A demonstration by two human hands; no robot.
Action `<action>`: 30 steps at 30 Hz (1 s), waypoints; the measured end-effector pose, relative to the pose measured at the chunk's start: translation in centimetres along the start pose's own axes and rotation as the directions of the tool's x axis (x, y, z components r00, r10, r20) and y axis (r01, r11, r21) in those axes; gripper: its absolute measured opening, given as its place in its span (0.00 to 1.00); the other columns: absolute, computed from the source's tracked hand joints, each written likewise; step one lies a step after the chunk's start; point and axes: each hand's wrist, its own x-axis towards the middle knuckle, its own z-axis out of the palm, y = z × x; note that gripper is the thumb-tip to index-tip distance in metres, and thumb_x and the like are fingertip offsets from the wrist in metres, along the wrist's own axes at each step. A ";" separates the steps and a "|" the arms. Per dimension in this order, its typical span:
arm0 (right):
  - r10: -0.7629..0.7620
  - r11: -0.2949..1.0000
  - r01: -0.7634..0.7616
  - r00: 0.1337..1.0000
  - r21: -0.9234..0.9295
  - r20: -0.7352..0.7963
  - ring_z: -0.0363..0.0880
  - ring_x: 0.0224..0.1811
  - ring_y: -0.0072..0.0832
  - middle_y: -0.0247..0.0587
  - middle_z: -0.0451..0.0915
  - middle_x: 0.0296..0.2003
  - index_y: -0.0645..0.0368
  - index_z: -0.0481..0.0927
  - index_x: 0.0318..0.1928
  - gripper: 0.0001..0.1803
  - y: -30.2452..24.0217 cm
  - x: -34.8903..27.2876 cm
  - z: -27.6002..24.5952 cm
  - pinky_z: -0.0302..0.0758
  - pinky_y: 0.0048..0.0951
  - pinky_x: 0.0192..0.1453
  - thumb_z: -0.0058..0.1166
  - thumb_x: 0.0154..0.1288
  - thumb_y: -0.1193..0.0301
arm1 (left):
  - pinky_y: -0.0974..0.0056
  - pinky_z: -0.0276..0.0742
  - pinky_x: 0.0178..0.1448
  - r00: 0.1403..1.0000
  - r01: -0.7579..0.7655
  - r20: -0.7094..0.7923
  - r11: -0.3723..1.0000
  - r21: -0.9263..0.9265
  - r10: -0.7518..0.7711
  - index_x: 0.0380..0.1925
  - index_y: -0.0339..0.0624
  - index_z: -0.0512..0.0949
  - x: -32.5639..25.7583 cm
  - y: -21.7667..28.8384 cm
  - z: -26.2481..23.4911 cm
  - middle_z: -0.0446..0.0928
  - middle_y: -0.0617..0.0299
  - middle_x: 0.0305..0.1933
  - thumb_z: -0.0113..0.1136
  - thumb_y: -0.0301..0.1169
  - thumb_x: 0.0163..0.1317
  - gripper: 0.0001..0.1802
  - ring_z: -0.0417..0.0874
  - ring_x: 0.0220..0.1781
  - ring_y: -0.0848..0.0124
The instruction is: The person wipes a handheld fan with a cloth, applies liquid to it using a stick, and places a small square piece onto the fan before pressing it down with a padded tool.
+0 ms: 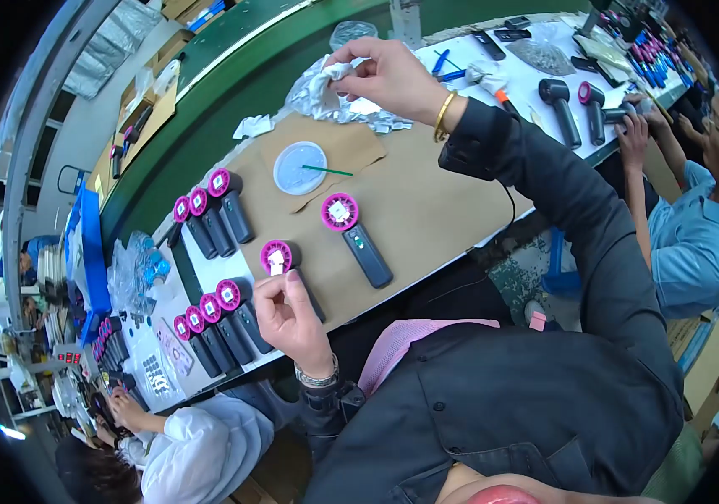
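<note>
My right hand [397, 80] is raised over the far side of the bench, its thumb and fingers pinched on a crumpled white cloth [321, 91]. Closed in a pinch, my left hand [294, 323] is at the near edge; what sits between its fingertips is too small to make out. Just beyond those fingers lies a dark handheld fan with a pink ring [268, 249], partly covered by the hand. A second handheld fan [368, 256] rests to its right on the brown paper. Behind it stands a round white lid or dish [290, 170] with a thin green stick [327, 170] across it.
Several pink-ringed fans lie in two rows at the left, a far row [217, 227] and a near row [221, 336]. Dark fans [559, 113] and tools are at the right. Co-workers sit on both sides, one in a blue shirt [695, 239], one in white [204, 445].
</note>
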 end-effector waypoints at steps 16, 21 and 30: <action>-0.234 0.713 0.437 0.886 -0.549 0.401 0.79 0.68 0.44 0.44 0.80 0.66 0.53 0.85 0.58 0.20 14.0 6.9 7.4 0.79 0.45 0.70 0.62 0.65 0.78 | 0.71 0.72 0.46 0.971 0.240 -0.005 0.969 0.061 -0.240 0.41 0.32 0.77 -0.9 -1.3 -1.5 0.77 0.64 0.37 0.69 0.21 0.72 0.08 0.75 0.40 0.78; -0.388 0.425 0.609 0.791 -0.670 0.473 0.77 0.72 0.43 0.42 0.77 0.71 0.49 0.83 0.62 0.24 9.3 3.9 5.5 0.77 0.49 0.72 0.60 0.65 0.77 | 0.70 0.72 0.45 0.970 0.234 0.039 0.966 0.111 -0.240 0.41 0.32 0.78 -0.4 -1.5 -1.2 0.78 0.63 0.37 0.68 0.22 0.72 0.07 0.75 0.39 0.78; -0.600 0.392 0.919 0.299 -0.053 0.742 0.83 0.50 0.36 0.37 0.82 0.43 0.57 0.83 0.37 0.08 -6.4 -8.5 6.7 0.82 0.37 0.52 0.59 0.58 0.69 | 0.62 0.76 0.55 0.939 -0.341 0.057 0.888 0.307 0.341 0.49 0.32 0.83 3.0 2.5 1.3 0.82 0.57 0.39 0.66 0.22 0.70 0.09 0.82 0.45 0.64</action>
